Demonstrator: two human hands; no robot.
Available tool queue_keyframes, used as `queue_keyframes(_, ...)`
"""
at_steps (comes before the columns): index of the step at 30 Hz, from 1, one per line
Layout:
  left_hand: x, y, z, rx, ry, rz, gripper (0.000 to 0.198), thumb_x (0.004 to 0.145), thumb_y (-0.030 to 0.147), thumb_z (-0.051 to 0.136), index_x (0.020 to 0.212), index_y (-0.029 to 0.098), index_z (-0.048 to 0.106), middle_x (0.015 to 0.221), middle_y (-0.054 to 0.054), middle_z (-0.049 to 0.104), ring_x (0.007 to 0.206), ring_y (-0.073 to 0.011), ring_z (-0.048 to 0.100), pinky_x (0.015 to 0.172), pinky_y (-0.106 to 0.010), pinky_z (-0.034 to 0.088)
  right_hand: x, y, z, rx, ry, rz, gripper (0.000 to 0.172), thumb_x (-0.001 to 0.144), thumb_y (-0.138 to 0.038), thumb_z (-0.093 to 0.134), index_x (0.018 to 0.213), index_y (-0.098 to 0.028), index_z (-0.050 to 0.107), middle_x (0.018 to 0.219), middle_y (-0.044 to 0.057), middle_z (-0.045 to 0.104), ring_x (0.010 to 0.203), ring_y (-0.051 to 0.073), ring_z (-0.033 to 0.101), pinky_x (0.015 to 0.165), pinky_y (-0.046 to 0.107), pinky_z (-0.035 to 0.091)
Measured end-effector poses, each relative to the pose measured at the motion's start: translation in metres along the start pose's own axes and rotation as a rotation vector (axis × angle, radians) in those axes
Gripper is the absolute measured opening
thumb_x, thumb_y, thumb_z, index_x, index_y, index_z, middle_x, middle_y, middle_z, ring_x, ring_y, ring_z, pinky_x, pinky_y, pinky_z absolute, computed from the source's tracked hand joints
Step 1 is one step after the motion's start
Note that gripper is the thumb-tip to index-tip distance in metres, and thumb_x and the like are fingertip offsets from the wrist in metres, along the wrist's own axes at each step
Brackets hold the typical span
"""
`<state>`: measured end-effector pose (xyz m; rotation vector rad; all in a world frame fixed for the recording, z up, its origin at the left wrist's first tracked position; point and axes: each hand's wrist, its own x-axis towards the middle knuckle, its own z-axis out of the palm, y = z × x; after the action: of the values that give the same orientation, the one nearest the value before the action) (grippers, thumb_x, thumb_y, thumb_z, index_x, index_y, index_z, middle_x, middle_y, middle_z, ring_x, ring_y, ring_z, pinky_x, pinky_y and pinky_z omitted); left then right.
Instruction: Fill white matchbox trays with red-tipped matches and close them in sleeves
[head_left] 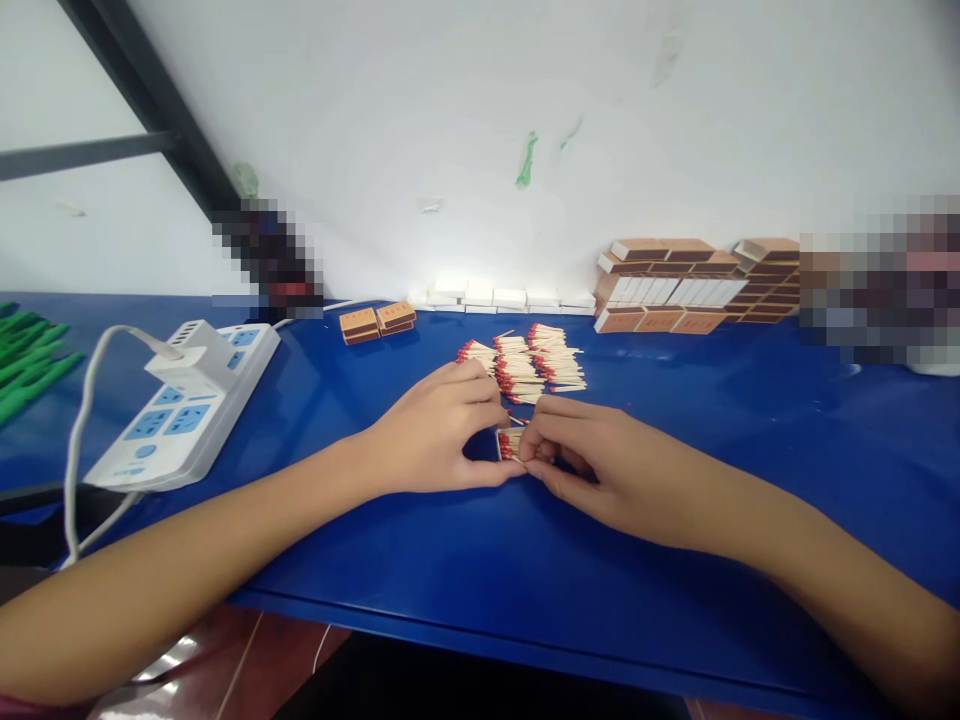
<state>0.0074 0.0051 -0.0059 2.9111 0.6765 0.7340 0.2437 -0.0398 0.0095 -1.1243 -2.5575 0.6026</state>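
Observation:
A small white matchbox tray (pixel 499 446) with red-headed matches (pixel 511 445) in it lies on the blue table. My left hand (pixel 446 425) steadies the tray from its left, with the thumb along the near side and the fingers curled at the far side. My right hand (pixel 589 450) is closed at the tray's right end, its thumb and fingertips pinched together over the matches. What sits between those fingertips is too small to tell. Just beyond my hands are several loose piles of matches (pixel 521 375), partly covered by my left fingers.
White trays (pixel 510 297) line the wall. Stacked matchboxes (pixel 664 290) stand at the back right, and a few more matchboxes (pixel 375 320) lie back left. On the left are a power strip (pixel 187 410) with a white cable and some green sticks (pixel 30 360).

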Motion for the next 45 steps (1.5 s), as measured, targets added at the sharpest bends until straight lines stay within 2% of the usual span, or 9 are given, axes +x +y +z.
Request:
queue_keyframes(10, 0.001, 0.002, -0.003, 0.008, -0.050, -0.003, 0.033, 0.092, 0.049, 0.071, 0.090, 0.017, 0.074, 0.083, -0.006, 0.068, 0.087, -0.0238, 0.060, 0.082, -0.040, 0.048, 0.001, 0.000, 0.006, -0.047, 0.067, -0.029, 0.010, 0.089, -0.014, 0.062, 0.085, -0.021, 0.067, 0.090, 0.002, 0.064, 0.070, 0.013, 0.059, 0.062, 0.028, 0.043)
queue_keyframes(17, 0.002, 0.002, -0.003, 0.008, -0.035, 0.009, 0.029, 0.093, 0.045, 0.069, 0.090, 0.017, 0.073, 0.083, -0.006, 0.067, 0.087, -0.0238, 0.059, 0.084, -0.040, 0.049, 0.002, 0.000, 0.008, -0.040, 0.116, -0.042, 0.008, 0.090, -0.014, 0.062, 0.085, -0.021, 0.064, 0.088, 0.001, 0.063, 0.069, 0.013, 0.058, 0.062, 0.027, 0.043)
queue_keyframes(22, 0.002, 0.002, -0.003, 0.040, -0.065, 0.013, 0.031, 0.093, 0.045, 0.070, 0.087, 0.015, 0.073, 0.084, -0.007, 0.067, 0.088, -0.0238, 0.059, 0.083, -0.039, 0.049, 0.004, 0.000, 0.010, -0.013, 0.089, -0.041, 0.008, 0.090, -0.013, 0.061, 0.088, -0.021, 0.064, 0.091, 0.000, 0.063, 0.069, 0.012, 0.057, 0.062, 0.026, 0.043)
queue_keyframes(28, 0.001, 0.002, -0.002, 0.030, -0.045, 0.025, 0.040, 0.092, 0.053, 0.071, 0.091, 0.013, 0.074, 0.084, -0.007, 0.068, 0.088, -0.0240, 0.060, 0.085, -0.040, 0.050, 0.002, 0.002, 0.001, -0.123, 0.195, -0.074, 0.004, 0.092, -0.019, 0.061, 0.089, -0.021, 0.063, 0.091, 0.002, 0.062, 0.068, 0.013, 0.056, 0.061, 0.028, 0.041)
queue_keyframes(34, 0.001, 0.002, -0.002, 0.028, -0.063, 0.018, 0.037, 0.091, 0.051, 0.072, 0.092, 0.014, 0.075, 0.084, -0.007, 0.067, 0.089, -0.0243, 0.059, 0.084, -0.039, 0.050, 0.001, 0.002, 0.005, -0.204, 0.080, -0.085, 0.015, 0.098, -0.020, 0.055, 0.086, -0.020, 0.064, 0.090, 0.003, 0.063, 0.066, 0.014, 0.057, 0.061, 0.029, 0.040)
queue_keyframes(38, 0.000, 0.000, -0.002, 0.021, -0.052, 0.018, 0.040, 0.091, 0.054, 0.072, 0.095, 0.014, 0.074, 0.086, -0.007, 0.069, 0.089, -0.0241, 0.060, 0.085, -0.040, 0.050, 0.003, 0.006, 0.000, -0.160, 0.190, -0.093, 0.015, 0.099, -0.021, 0.055, 0.090, -0.020, 0.066, 0.085, 0.002, 0.063, 0.069, 0.014, 0.057, 0.062, 0.028, 0.040)
queue_keyframes(42, -0.002, 0.001, -0.002, -0.007, -0.008, 0.054, 0.038, 0.089, 0.053, 0.074, 0.094, 0.015, 0.073, 0.086, -0.007, 0.069, 0.088, -0.0237, 0.060, 0.086, -0.040, 0.050, 0.004, 0.018, -0.007, -0.202, 0.311, 0.006, 0.012, 0.098, -0.025, 0.058, 0.088, -0.021, 0.065, 0.079, 0.001, 0.061, 0.070, 0.015, 0.056, 0.062, 0.029, 0.039)
queue_keyframes(45, -0.003, 0.003, -0.002, -0.044, -0.003, 0.097, 0.035, 0.087, 0.051, 0.076, 0.089, 0.016, 0.072, 0.085, -0.007, 0.069, 0.086, -0.0229, 0.061, 0.083, -0.038, 0.051, 0.004, 0.027, -0.006, -0.227, 0.225, 0.100, 0.013, 0.096, -0.032, 0.062, 0.088, -0.022, 0.064, 0.083, 0.002, 0.063, 0.071, 0.016, 0.057, 0.063, 0.030, 0.039)
